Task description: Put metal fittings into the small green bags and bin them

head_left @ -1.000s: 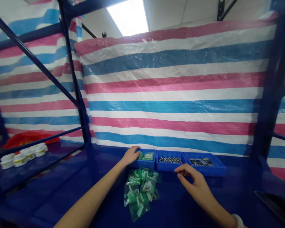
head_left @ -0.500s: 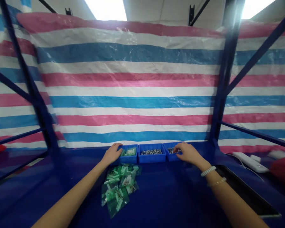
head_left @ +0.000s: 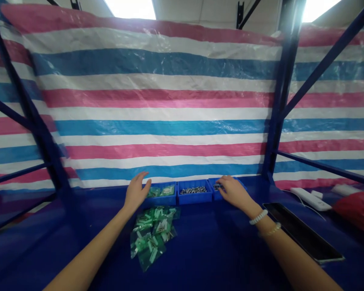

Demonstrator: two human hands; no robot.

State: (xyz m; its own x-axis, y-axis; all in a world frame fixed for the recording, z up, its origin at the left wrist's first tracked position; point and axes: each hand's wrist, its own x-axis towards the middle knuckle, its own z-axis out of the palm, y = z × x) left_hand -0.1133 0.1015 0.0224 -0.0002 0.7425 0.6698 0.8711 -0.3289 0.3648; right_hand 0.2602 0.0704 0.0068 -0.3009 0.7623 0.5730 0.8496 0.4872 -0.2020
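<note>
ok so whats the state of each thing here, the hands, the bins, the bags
left hand: open, fingers spread, at the left bin's near left corner
right hand: fingers curled down into the right bin; whether they hold anything cannot be seen
left bin: holds green bags
middle bin: holds small metal parts
right bin: mostly hidden by the hand
green bags: loose pile on the shelf, before the left bin
black tray: flat on the shelf

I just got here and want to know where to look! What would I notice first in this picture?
First, the huge pink, blue and white striped sheet filling the back wall. Below it, three small blue trays sit in a row on the dark blue table, with the left hand at the left tray and the right hand on the right one. A heap of green little bags lies just in front.
</note>
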